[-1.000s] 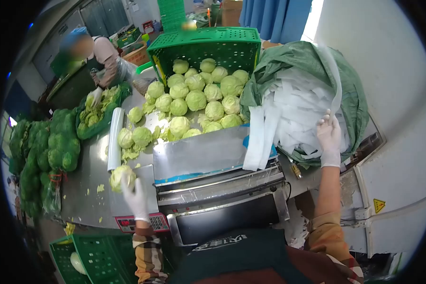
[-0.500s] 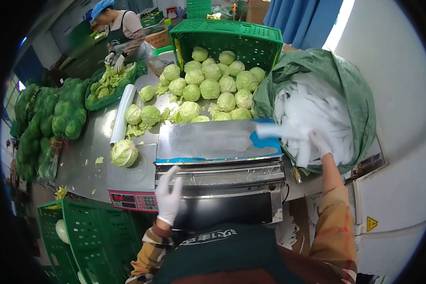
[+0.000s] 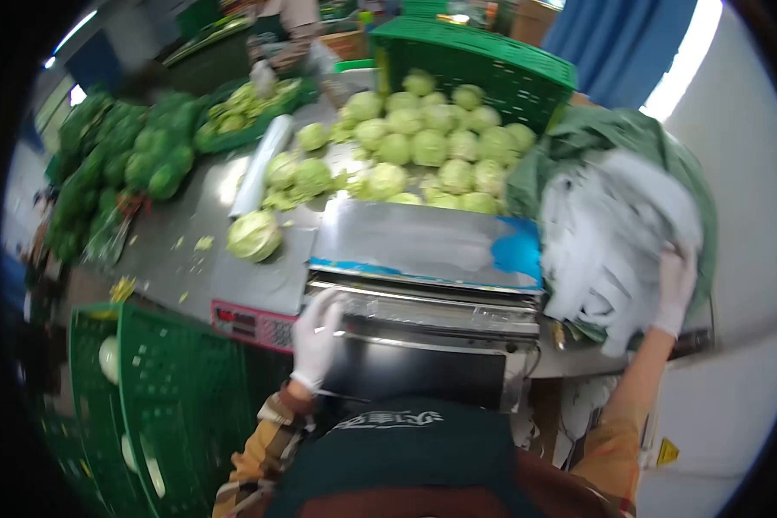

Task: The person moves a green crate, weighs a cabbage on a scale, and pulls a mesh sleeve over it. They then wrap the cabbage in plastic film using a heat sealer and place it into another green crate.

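Note:
My left hand (image 3: 317, 341), in a white glove, is held over the front edge of the wrapping machine (image 3: 406, 242). Its fingers are apart and nothing is in them. My right hand (image 3: 678, 281), also gloved, is at the right side of a green woven sack (image 3: 578, 138) full of white foam-like strips (image 3: 578, 233). Its fingers are closed on a wide white strip (image 3: 665, 194), which arches up and left over the others. Motion blur softens the strip's outline. A single cabbage (image 3: 254, 236) sits on the scale (image 3: 259, 276) left of the machine.
Many cabbages (image 3: 428, 148) spill from a tipped green crate (image 3: 483, 60) behind the machine. A plastic roll (image 3: 262, 164) lies left of them. Net bags of cabbages (image 3: 160, 160) stand far left. Green crates (image 3: 181, 397) are below left. A co-worker (image 3: 289, 34) stands at the back.
My right hand has moved right and back with the white strip, from beside the machine to the sack's right side. My left hand stays near the machine's front. The whole view has shifted.

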`<state>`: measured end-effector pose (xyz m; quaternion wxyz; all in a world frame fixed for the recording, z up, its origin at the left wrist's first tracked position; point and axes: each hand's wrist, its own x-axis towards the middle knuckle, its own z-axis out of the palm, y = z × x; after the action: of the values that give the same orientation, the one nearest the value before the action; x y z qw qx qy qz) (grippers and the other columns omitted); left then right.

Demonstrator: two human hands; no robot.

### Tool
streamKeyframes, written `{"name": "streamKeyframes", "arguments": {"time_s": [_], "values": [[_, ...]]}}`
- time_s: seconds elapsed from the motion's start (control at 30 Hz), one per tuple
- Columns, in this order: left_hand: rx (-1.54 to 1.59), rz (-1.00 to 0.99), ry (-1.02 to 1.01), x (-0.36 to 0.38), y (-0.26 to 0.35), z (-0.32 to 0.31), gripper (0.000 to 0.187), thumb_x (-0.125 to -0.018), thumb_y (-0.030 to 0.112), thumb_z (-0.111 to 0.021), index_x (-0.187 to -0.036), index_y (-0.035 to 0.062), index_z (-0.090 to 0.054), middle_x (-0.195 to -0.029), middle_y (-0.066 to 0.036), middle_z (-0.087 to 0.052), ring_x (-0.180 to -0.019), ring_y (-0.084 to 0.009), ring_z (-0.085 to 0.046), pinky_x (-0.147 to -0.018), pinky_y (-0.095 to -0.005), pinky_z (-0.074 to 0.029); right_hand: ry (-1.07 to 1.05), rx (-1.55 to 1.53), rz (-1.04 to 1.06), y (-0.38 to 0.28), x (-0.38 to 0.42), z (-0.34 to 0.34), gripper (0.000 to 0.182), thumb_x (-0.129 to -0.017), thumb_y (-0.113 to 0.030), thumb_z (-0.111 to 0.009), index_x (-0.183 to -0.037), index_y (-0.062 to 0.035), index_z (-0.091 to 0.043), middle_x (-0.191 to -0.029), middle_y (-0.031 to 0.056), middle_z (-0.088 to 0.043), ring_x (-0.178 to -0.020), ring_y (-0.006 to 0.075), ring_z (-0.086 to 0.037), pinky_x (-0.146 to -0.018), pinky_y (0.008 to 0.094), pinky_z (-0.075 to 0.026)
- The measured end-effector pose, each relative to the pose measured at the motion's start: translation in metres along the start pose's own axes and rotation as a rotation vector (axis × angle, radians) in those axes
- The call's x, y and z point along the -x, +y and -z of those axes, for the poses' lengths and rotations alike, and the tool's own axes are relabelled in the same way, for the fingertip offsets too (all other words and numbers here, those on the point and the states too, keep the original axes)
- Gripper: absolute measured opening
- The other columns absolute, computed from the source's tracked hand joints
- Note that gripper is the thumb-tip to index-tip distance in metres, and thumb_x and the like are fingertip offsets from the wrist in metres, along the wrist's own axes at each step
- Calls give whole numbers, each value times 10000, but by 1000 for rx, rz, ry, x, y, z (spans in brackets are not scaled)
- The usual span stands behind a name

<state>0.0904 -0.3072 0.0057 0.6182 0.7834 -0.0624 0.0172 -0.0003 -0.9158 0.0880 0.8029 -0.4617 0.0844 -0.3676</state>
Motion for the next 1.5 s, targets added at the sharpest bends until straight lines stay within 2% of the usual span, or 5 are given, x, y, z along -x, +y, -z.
{"name": "streamKeyframes", "arguments": {"time_s": [0.1, 0.27, 0.9, 1.3, 1.5], "values": [[325, 109, -165, -6, 1, -23, 370, -1026, 216, -450, -1299, -23, -520, -1140, -149, -659, -1062, -221, -639, -949, -348, -500, -444, -542, -194, 29, 51, -73, 239, -975, -155, -506, -1202, -85, -534, -1019, 31, -545, -884, 131, -492, -820, 317, -413], [862, 213, -367, -10, 39, -76, 459, -1024, 284, -441, -1393, 10, -431, -1384, -163, -489, -1270, -201, -481, -1052, -330, -394, -829, 751, -387, 175, 160, -191, 193, -903, -194, -541, -935, -30, -639, -850, 1, -594, -763, 100, -541, -670, 227, -432], [841, 2, 218, 13, 47, 3, 329, -1028, 139, -391, -1262, -31, -548, -1182, -115, -613, -1104, -161, -572, -967, -282, -444, -547, 540, 281, 247, 275, -349, 90, -937, -62, -615, -992, 9, -604, -1011, 81, -620, -946, 138, -583, -791, 269, -486], [1643, 400, -244, -9, 8, 111, 314, -1054, 315, -392, -839, 123, -518, -600, 75, -389, -495, -35, -382, -461, -170, -310, -1225, 289, -1352, 246, 261, -366, 273, -937, -134, -596, -1181, -12, -603, -810, -19, -606, -655, 32, -523, -556, 202, -438], [1492, 632, -381, -2, 11, 124, 207, -1009, 274, -521, -1087, 88, -568, -657, 55, -515, -481, -61, -413, -443, -210, -333, -861, 660, -544, 308, 174, -394, 227, -973, -120, -543, -823, 5, -660, -817, 43, -685, -732, 83, -625, -651, 248, -504]]}}
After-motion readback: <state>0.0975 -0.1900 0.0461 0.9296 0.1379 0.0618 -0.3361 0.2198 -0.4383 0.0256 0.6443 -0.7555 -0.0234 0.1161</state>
